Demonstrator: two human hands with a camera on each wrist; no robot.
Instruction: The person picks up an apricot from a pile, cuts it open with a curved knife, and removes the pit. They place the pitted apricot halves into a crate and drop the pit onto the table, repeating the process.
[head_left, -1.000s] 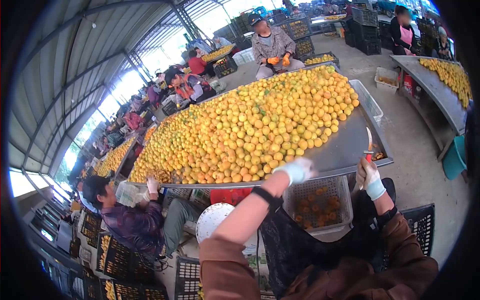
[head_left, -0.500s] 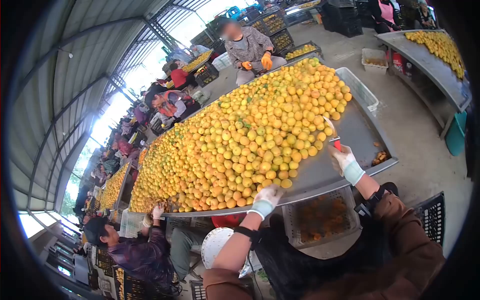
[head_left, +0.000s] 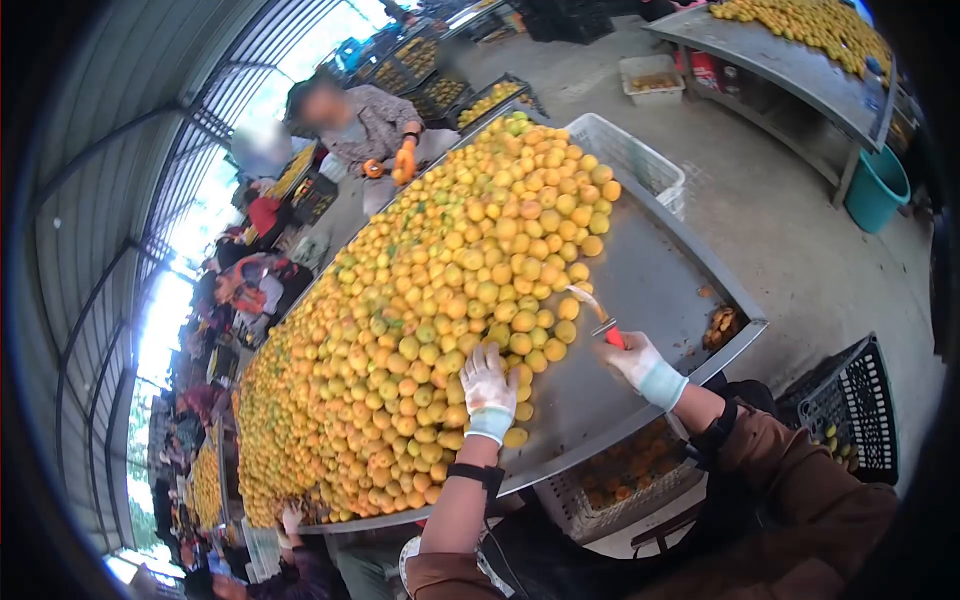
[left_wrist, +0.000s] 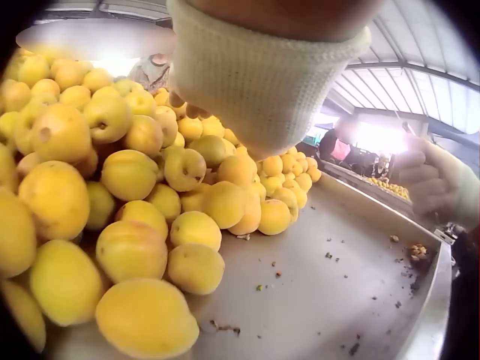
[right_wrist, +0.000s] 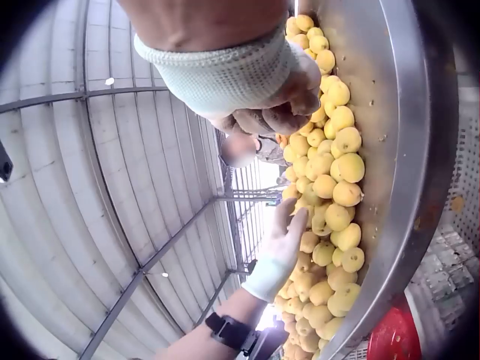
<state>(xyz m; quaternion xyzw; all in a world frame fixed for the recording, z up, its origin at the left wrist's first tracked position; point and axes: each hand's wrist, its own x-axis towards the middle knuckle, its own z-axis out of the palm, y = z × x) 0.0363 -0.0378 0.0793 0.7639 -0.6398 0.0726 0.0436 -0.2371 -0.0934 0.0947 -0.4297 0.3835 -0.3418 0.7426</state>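
A broad heap of yellow-orange apricots [head_left: 430,320] covers most of a metal table [head_left: 640,270]. My gloved left hand [head_left: 487,380] rests on the near side of the heap, fingers extended over the fruit; in the right wrist view this hand [right_wrist: 281,244] shows with thumb and fingers apart. In the left wrist view, its cuff [left_wrist: 247,82] hides most of the fingers. My gloved right hand [head_left: 640,365] grips a red-handled knife [head_left: 613,335] with a curved blade, above the bare metal right of the heap. The blade tip points toward the apricots.
Fruit scraps [head_left: 720,327] lie in the table's right corner. Below the near edge sits a crate with cut fruit [head_left: 600,510]; a black crate [head_left: 850,410] stands at right. A person in orange gloves [head_left: 375,125] sits across the table, and another person's hand [head_left: 291,517] touches the heap's left end.
My left hand has swung left, then forward from the near edge onto the apricots. My right hand has brought the knife left, over the table. The head view has turned.
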